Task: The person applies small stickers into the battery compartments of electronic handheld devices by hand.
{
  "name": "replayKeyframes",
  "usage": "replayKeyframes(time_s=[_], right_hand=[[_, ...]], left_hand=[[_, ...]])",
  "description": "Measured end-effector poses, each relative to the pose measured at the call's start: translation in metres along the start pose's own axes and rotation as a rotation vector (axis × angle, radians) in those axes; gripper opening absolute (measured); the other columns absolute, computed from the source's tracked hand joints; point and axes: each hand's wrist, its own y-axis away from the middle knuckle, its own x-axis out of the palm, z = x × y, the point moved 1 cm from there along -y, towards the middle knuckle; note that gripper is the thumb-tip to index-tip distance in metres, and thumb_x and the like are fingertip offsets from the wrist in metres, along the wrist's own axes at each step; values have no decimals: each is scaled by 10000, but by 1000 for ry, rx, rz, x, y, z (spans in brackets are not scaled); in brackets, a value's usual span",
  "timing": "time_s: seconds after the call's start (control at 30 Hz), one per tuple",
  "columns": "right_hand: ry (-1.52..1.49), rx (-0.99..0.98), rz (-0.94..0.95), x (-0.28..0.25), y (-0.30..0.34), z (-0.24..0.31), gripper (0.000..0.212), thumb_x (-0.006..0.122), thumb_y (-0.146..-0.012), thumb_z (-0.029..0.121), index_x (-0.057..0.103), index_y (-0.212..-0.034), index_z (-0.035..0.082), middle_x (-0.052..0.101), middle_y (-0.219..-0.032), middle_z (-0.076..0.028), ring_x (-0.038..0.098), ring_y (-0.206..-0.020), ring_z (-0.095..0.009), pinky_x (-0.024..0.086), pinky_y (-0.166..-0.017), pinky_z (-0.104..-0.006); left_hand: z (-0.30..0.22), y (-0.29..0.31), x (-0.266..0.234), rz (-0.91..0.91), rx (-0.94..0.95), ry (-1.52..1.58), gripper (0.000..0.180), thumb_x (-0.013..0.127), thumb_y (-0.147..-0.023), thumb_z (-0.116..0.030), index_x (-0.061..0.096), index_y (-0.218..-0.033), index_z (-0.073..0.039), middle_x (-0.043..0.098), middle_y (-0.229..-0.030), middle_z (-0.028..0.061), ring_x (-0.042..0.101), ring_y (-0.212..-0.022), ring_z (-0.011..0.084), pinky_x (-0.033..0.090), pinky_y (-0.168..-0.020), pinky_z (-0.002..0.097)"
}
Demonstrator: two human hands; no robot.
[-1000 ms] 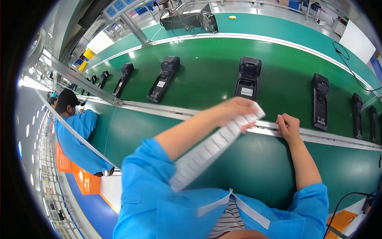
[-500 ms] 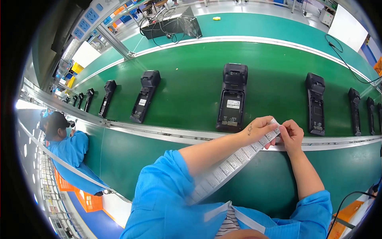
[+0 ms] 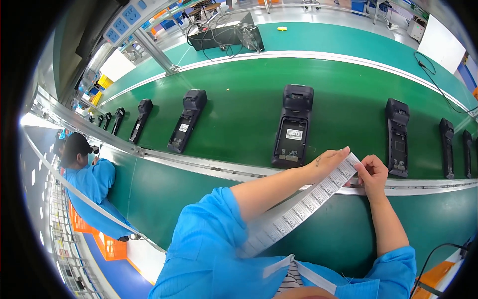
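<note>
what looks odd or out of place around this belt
Cables tangle untidily over the black box on the far bench, and a small yellow item lies by itself to the box's right. The held label strip shows no obvious damage.

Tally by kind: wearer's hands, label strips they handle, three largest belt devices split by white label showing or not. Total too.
Bare hands, left and right: 2
Long white paper label strip: 1
Black plastic handheld devices, white label showing, centre and left: 2
Black plastic handheld device, no white label showing, right: 1
Total: 6
</note>
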Motion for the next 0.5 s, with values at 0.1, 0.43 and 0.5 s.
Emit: replayKeyframes(time_s=[0.1,0.43,0.5], right_hand=[[-58,-32,-1,-2,0,1,161,630,-709,27,478,-657,43,477,-563,21,397,-399,-19,297,-353,-146],[-320,127,69,-17,-6,6,142,585,-739,28,472,-653,29,484,-529,-20,406,-369,-53,298,-332,-161],[-307,126,93,-17,-5,6,144,585,-740,30,471,-652,29,486,-524,-24,406,-364,-57,299,-331,-162]], left_hand=[[9,-9,-7,-96,124,-105,260,438,-866,-236,540,-906,0,580,-769,58,568,-685,119,462,-612,222],[10,-21,-10,21,225,-98,201,479,-845,-186,546,-916,-10,582,-830,52,555,-718,99,457,-640,231],[9,-21,-7,-1,240,-117,204,491,-838,-186,547,-925,-10,583,-833,49,551,-733,98,449,-662,233]])
